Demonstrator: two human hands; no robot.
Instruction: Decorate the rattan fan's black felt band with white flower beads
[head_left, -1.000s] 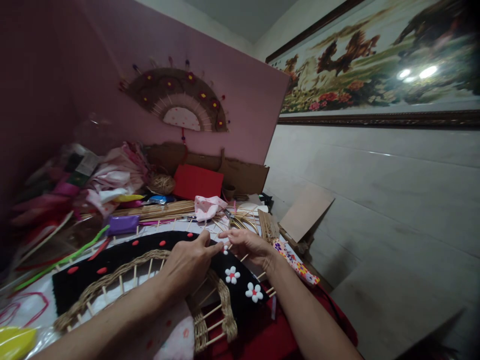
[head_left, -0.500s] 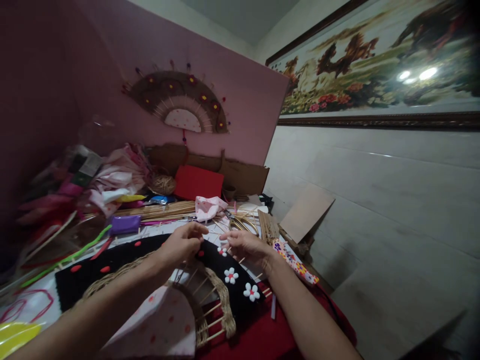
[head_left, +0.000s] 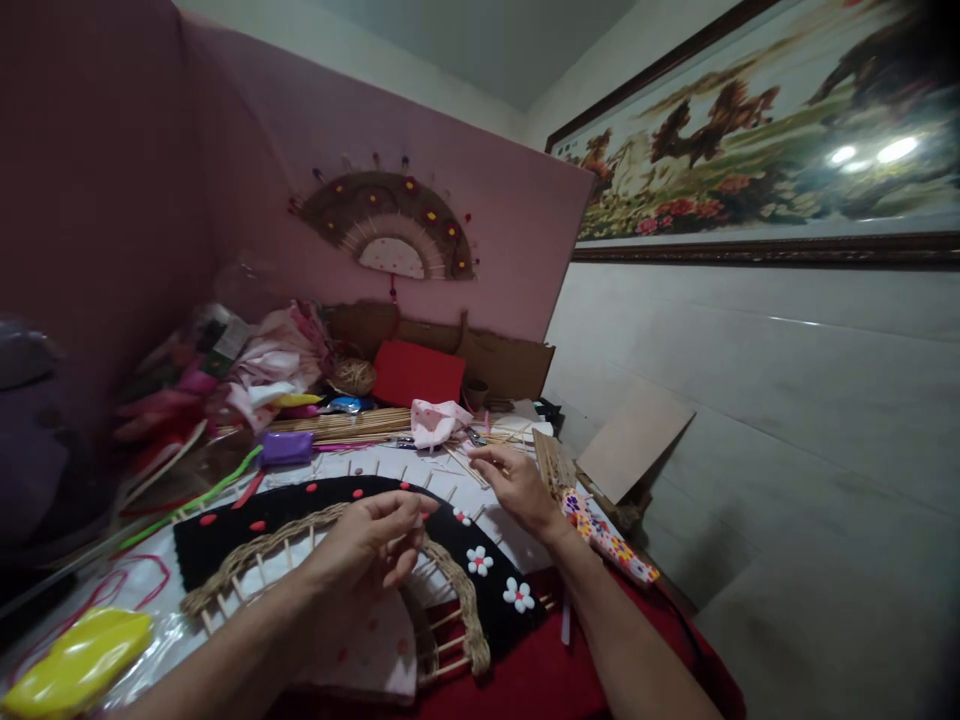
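A fan-shaped craft piece lies on the table, with a black fabric band [head_left: 501, 560], a braided twine strip [head_left: 262, 545], thin sticks and a pink spotted cloth centre [head_left: 375, 640]. Red dots run along the band, and white flowers [head_left: 479, 561] with red middles sit at its right. Over the middle of the fan is my left hand [head_left: 371, 545], fingers curled and thumb near the index; anything pinched there is too small to make out. My right hand [head_left: 517, 490] hovers beyond the band's right part, its fingertips drawn together, their contents unclear.
Behind the fan lie a purple packet [head_left: 287, 448], a bundle of sticks [head_left: 345, 425], a spotted cloth [head_left: 436, 422], a twine ball [head_left: 352, 376] and a red sheet [head_left: 418, 373]. A yellow packet [head_left: 79, 660] is at front left. A finished fan [head_left: 390, 225] hangs behind.
My hands have moved apart: the left came down and nearer over the fan, the right lifted slightly. The camera view has shifted, bringing more of the yellow packet into sight.
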